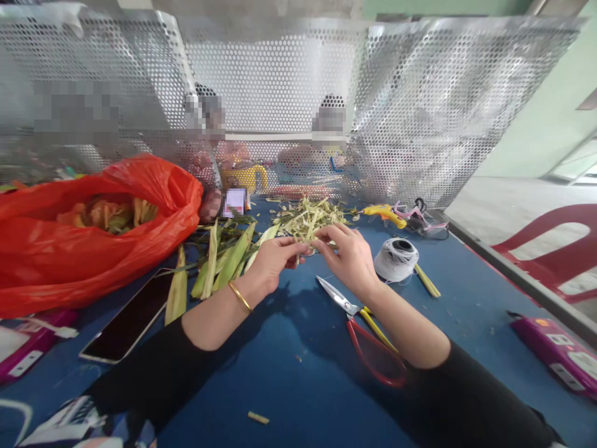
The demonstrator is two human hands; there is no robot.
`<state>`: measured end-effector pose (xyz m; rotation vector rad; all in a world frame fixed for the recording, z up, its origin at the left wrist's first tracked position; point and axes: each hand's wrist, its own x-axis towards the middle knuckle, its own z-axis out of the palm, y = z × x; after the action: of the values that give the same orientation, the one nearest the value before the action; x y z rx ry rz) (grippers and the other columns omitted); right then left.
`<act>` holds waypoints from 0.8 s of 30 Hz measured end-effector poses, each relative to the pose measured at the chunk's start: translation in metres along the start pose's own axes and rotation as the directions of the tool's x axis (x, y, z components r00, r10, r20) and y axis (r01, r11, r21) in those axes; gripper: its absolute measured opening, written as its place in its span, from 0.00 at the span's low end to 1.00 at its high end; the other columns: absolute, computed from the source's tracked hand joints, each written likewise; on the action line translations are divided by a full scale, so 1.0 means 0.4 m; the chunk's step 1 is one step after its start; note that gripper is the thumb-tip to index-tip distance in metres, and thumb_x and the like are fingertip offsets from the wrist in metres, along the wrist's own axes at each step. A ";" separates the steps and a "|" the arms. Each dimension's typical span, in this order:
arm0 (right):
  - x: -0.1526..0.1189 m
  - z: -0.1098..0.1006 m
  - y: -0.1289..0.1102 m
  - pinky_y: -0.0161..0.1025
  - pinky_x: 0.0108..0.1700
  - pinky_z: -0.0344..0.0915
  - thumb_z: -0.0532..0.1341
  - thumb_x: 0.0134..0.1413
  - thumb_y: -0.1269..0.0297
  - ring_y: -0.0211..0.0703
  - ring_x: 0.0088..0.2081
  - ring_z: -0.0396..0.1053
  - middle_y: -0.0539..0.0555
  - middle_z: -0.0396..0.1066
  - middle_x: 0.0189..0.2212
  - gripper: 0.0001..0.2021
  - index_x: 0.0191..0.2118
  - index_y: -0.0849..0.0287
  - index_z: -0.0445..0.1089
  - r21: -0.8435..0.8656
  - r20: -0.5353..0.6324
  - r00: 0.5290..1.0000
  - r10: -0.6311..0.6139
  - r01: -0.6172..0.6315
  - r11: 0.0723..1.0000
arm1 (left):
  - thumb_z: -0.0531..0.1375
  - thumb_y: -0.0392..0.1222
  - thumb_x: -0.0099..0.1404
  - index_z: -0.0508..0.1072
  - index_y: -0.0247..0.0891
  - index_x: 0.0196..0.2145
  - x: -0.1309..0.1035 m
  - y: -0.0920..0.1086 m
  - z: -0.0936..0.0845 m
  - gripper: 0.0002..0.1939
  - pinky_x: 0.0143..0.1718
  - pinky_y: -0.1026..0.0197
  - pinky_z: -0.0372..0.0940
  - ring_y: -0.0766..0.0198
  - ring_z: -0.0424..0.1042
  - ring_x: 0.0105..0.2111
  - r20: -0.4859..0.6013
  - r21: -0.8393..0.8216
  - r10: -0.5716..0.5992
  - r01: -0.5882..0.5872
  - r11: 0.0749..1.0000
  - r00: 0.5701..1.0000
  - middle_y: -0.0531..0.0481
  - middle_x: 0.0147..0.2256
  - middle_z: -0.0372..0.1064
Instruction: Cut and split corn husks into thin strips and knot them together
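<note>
My left hand (273,261), with a gold bangle at the wrist, and my right hand (347,255) meet at the middle of the blue table (261,373). Their thumbs and forefingers are pinched together on a small, pale green strip of husk (308,243), mostly hidden by the fingers. Just beyond the fingertips lies a heap of shredded husk (310,214). Longer husk pieces (237,255), like corn husks, lie left of my left hand. Scissors (344,302) with red handles rest partly open below my right hand. To its right stands a spool of white thread (395,260).
An open red plastic bag (181,186) holding husks fills the far left, near a phone (128,320). A yellow glue gun (385,214) lies at the back right. Purple power strips (555,351) sit at both sides. Perforated metal panels (280,74) stand behind, with people beyond.
</note>
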<state>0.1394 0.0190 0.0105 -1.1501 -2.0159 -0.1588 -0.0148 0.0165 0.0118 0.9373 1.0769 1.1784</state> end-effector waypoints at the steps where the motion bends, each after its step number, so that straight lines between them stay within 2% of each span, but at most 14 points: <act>1: 0.003 -0.006 0.003 0.38 0.40 0.58 0.58 0.60 0.64 0.41 0.34 0.68 0.52 0.74 0.32 0.06 0.35 0.56 0.71 -0.041 -0.005 0.995 -0.104 0.103 0.994 | 0.68 0.34 0.49 0.75 0.34 0.22 0.003 0.004 -0.003 0.05 0.22 0.68 0.56 0.71 0.64 0.19 -0.015 -0.045 -0.033 0.032 0.998 0.999 0.52 0.21 0.72; 5: 0.008 -0.018 0.010 0.41 0.48 0.55 0.54 0.62 0.70 0.42 0.36 0.65 0.53 0.73 0.33 0.10 0.33 0.56 0.72 -0.292 0.039 0.925 -0.378 0.373 0.881 | 0.67 0.32 0.53 0.75 0.33 0.24 0.009 0.013 -0.009 0.03 0.24 0.68 0.61 0.71 0.66 0.20 -0.004 -0.143 -0.133 0.131 0.981 0.991 0.50 0.22 0.73; 8: -0.003 -0.015 0.005 0.41 0.44 0.54 0.53 0.62 0.74 0.42 0.32 0.62 0.52 0.71 0.27 0.13 0.30 0.57 0.72 -0.427 0.058 0.881 -0.469 0.447 0.786 | 0.66 0.30 0.52 0.74 0.33 0.24 0.009 0.007 -0.004 0.04 0.26 0.67 0.64 0.69 0.69 0.21 -0.010 -0.167 -0.143 0.140 0.976 0.990 0.50 0.21 0.72; 10: -0.015 -0.006 -0.007 0.41 0.38 0.54 0.53 0.61 0.74 0.41 0.29 0.61 0.52 0.69 0.24 0.13 0.29 0.58 0.72 -0.436 0.076 0.880 -0.469 0.452 0.778 | 0.66 0.29 0.52 0.74 0.33 0.24 0.009 0.001 0.000 0.04 0.27 0.67 0.65 0.68 0.71 0.22 -0.027 -0.176 -0.122 0.115 0.978 0.992 0.50 0.21 0.72; 12: -0.025 0.009 -0.021 0.41 0.34 0.53 0.54 0.61 0.71 0.41 0.27 0.61 0.53 0.69 0.23 0.13 0.29 0.58 0.73 -0.346 0.057 0.935 -0.351 0.348 0.871 | 0.66 0.29 0.51 0.75 0.33 0.24 0.010 -0.004 0.001 0.04 0.27 0.67 0.65 0.69 0.71 0.23 -0.048 -0.188 -0.083 0.073 0.979 0.995 0.51 0.22 0.73; 14: -0.030 0.025 -0.033 0.40 0.33 0.55 0.55 0.61 0.67 0.41 0.28 0.63 0.54 0.70 0.25 0.12 0.30 0.58 0.73 -0.099 0.026 0.995 -0.098 0.100 0.990 | 0.66 0.29 0.51 0.75 0.34 0.24 0.012 -0.006 0.001 0.03 0.27 0.68 0.65 0.70 0.70 0.22 -0.088 -0.199 -0.045 0.027 0.980 0.995 0.52 0.22 0.73; 15: -0.029 0.032 -0.037 0.39 0.32 0.56 0.55 0.61 0.63 0.41 0.28 0.65 0.53 0.71 0.25 0.13 0.29 0.58 0.73 0.083 0.052 0.997 0.064 -0.068 0.994 | 0.66 0.29 0.51 0.76 0.34 0.24 0.013 -0.006 0.000 0.03 0.27 0.68 0.64 0.71 0.69 0.22 -0.113 -0.199 -0.032 0.009 0.980 0.993 0.53 0.22 0.73; 16: -0.027 0.040 -0.038 0.38 0.31 0.58 0.55 0.60 0.60 0.40 0.27 0.66 0.53 0.71 0.24 0.14 0.28 0.58 0.73 0.273 0.123 0.967 0.223 -0.249 0.929 | 0.66 0.29 0.51 0.76 0.34 0.24 0.014 -0.005 -0.001 0.03 0.27 0.68 0.64 0.71 0.69 0.22 -0.138 -0.196 -0.022 -0.005 0.981 0.990 0.53 0.22 0.73; 18: -0.020 0.052 -0.034 0.36 0.29 0.59 0.58 0.56 0.52 0.39 0.25 0.66 0.51 0.70 0.22 0.16 0.26 0.59 0.71 0.550 0.346 0.820 0.456 -0.571 0.610 | 0.67 0.30 0.50 0.76 0.34 0.25 0.013 -0.002 -0.002 0.04 0.27 0.68 0.64 0.71 0.69 0.22 -0.164 -0.182 -0.011 -0.019 0.983 0.986 0.53 0.22 0.73; 20: -0.013 0.061 -0.026 0.35 0.27 0.60 0.63 0.48 0.48 0.37 0.23 0.65 0.49 0.69 0.21 0.17 0.26 0.59 0.70 0.660 0.495 0.659 0.566 -0.709 0.248 | 0.67 0.31 0.49 0.77 0.34 0.26 0.011 0.000 -0.002 0.04 0.27 0.68 0.64 0.70 0.69 0.23 -0.152 -0.157 -0.012 -0.012 0.987 0.988 0.53 0.23 0.73; 21: -0.010 0.065 -0.022 0.35 0.27 0.60 0.66 0.44 0.48 0.36 0.23 0.65 0.49 0.69 0.22 0.17 0.27 0.59 0.70 0.701 0.506 0.616 0.604 -0.702 0.128 | 0.67 0.32 0.50 0.77 0.34 0.26 0.010 0.001 -0.001 0.04 0.27 0.67 0.63 0.70 0.69 0.23 -0.138 -0.141 -0.015 -0.005 0.990 0.990 0.52 0.23 0.73; 22: -0.009 0.067 -0.020 0.34 0.27 0.60 0.67 0.41 0.49 0.35 0.23 0.65 0.49 0.69 0.23 0.17 0.28 0.59 0.70 0.746 0.477 0.603 0.640 -0.662 0.067 | 0.67 0.33 0.50 0.77 0.34 0.26 0.009 0.000 -0.001 0.03 0.27 0.67 0.63 0.69 0.69 0.23 -0.125 -0.124 -0.019 0.003 0.992 0.992 0.52 0.23 0.74; 23: -0.009 0.067 -0.019 0.35 0.28 0.61 0.68 0.40 0.51 0.35 0.23 0.65 0.49 0.69 0.23 0.16 0.28 0.58 0.70 0.793 0.412 0.617 0.671 -0.606 0.070 | 0.67 0.34 0.50 0.77 0.34 0.27 0.007 0.000 0.000 0.04 0.28 0.67 0.64 0.69 0.70 0.23 -0.114 -0.107 -0.025 0.013 0.994 0.993 0.51 0.24 0.74; 24: -0.009 0.066 -0.020 0.35 0.29 0.61 0.68 0.41 0.52 0.35 0.24 0.65 0.48 0.69 0.23 0.14 0.27 0.58 0.70 0.831 0.313 0.657 0.686 -0.539 0.137 | 0.67 0.34 0.50 0.77 0.33 0.27 0.007 -0.002 0.001 0.04 0.28 0.66 0.64 0.69 0.70 0.23 -0.109 -0.090 -0.031 0.021 0.996 0.994 0.51 0.24 0.74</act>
<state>0.1192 0.0242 -0.0078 -1.0530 -0.9586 1.1343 -0.0142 0.0190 0.0108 0.7948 1.1122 1.2581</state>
